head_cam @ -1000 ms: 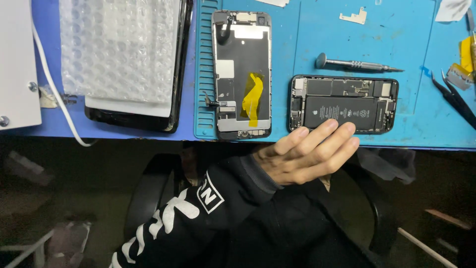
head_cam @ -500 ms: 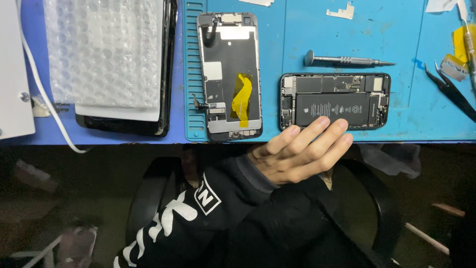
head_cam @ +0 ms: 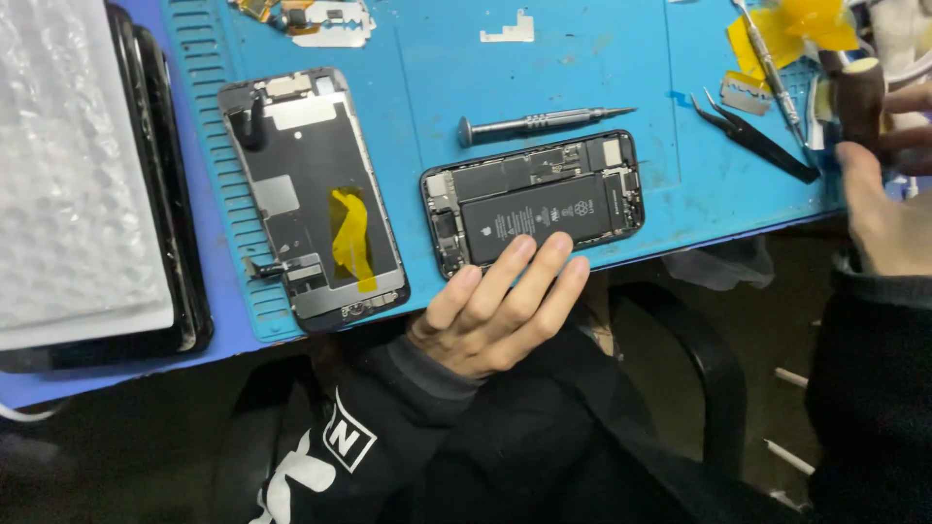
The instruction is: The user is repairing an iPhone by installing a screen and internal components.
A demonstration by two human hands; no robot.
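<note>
My left hand (head_cam: 495, 311) lies flat at the table's front edge, fingers apart, fingertips resting on the near side of an opened phone body (head_cam: 534, 199) with its black battery showing. It holds nothing. At the right edge of the view my right hand (head_cam: 888, 209) has its fingers curled around a brown-handled tool (head_cam: 859, 87); the tool's working end is hidden. A detached phone screen assembly (head_cam: 311, 194) with a yellow tape strip lies face down to the left of the phone body.
All lies on a blue work mat (head_cam: 602, 68). A grey screwdriver (head_cam: 539, 123) sits just behind the phone body. Black tweezers (head_cam: 757, 139), a razor blade (head_cam: 746, 95) and yellow tape (head_cam: 791, 29) lie at the right. Bubble wrap (head_cam: 73, 165) covers a dark device at the left.
The view has swung right and moved closer. My right hand has come into view holding the brown-handled tool. My left hand has stayed on the phone body's near edge.
</note>
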